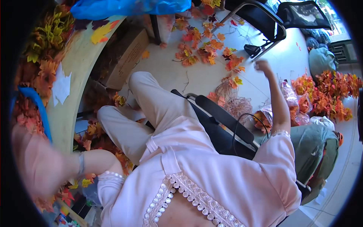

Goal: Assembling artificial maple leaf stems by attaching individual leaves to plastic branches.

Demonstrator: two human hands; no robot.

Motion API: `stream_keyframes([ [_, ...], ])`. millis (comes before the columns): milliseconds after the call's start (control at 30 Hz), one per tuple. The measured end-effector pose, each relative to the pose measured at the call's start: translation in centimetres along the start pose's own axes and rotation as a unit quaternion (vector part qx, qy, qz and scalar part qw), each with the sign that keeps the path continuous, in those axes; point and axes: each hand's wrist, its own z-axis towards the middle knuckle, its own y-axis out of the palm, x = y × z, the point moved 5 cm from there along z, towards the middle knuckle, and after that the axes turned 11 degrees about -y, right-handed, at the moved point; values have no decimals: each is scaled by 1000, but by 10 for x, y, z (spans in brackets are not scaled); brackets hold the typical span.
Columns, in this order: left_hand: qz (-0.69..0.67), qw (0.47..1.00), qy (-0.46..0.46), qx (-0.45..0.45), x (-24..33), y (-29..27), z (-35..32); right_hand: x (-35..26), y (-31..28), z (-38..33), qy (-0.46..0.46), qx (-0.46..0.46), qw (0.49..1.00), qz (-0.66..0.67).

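the left grip point(41, 162) is blurring at the far left beside the desk point(72, 94), so i cannot tell whether it is spread or pressed together; the right grip point(263, 68) is hanging above the floor point(276, 51), its fingers curling inward, and whether they are pinching something small i cannot tell; the orange leaves point(47, 73) nearest the left grip are lying heaped on the desk, too many and too overlapped for counting, with one yellow-green bunch point(51, 32) sitting above them; one white scrap point(61, 86) and one yellow-and-red leaf point(102, 32) are resting along the desk's edge; one blue curved strip point(38, 109) is crossing the heap; below the right grip, leaf strands point(208, 47) are spreading over the floor, with one bundle of thin stems point(236, 104) lying near the armrest point(225, 115); as for containers, one cardboard box point(130, 56) is standing by the desk, its contents hiding from view; clear bags point(289, 92) at the right are holding pink and orange leaves; one pale green sack point(321, 60) is bulging behind, its contents not showing; one empty black chair point(261, 20) is standing beyond the strands
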Motion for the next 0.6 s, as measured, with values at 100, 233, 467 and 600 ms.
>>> stream_keyframes([
  [100,-212,955,-187,-87,-62,121,-60,34,80,-39,-77,-77,994,-25],
  [233,-65,927,-285,-235,-93,219,-91,13,213,-51,-191,-230,948,-111],
  [467,67,903,-312,-288,-158,256,-113,9,316,-245,149,-452,878,49],
  [600,-39,796,-519,-309,-206,244,-167,-53,303,-234,381,-328,838,214],
])
